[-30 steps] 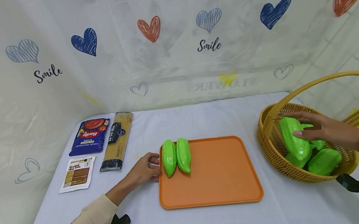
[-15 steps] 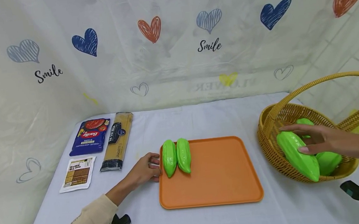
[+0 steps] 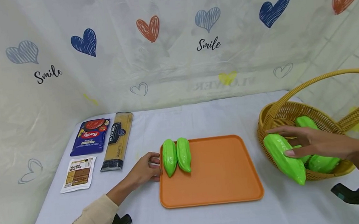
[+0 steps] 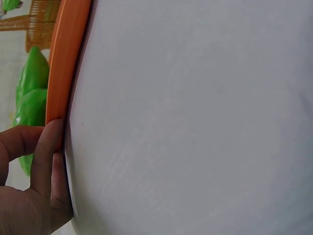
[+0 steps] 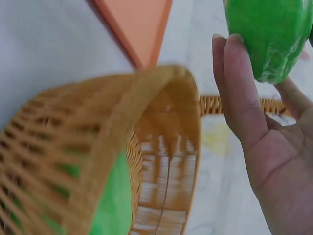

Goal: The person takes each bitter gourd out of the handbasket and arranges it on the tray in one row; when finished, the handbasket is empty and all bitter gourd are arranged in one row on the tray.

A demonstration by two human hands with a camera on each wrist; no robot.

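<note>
Held piece: glossy, bright-green, ridged, tapering vegetable (image 3: 284, 158), in the grasp of the right hand (image 3: 325, 145), which pinches it between thumb and fingers from its right side.
Long axis: slanting, blunt end far-left, narrow tip near-right and toward the person.
Key relation: the piece lies left of the right hand, between orange rectangular tray with raised rim (image 3: 226, 172) and round tan woven basket with arched handle (image 3: 290, 111).
Basket edge: near-left rim overlapped by the piece in the head view; the right wrist view shows the piece apart from the weave.
Basket contents: more green vegetables (image 3: 323, 163), count uncertain.
Tray, left end: two matching green vegetables (image 3: 169, 157), side by side, tips toward the person.
Left hand (image 3: 144, 170): farther from the piece; bent digits appear to pinch the tray's left rim.
Room: strip of white cloth (image 3: 264, 190) between tray and basket; orange surface exposed right of the pair.
Height above cloth: cannot be told.
</note>
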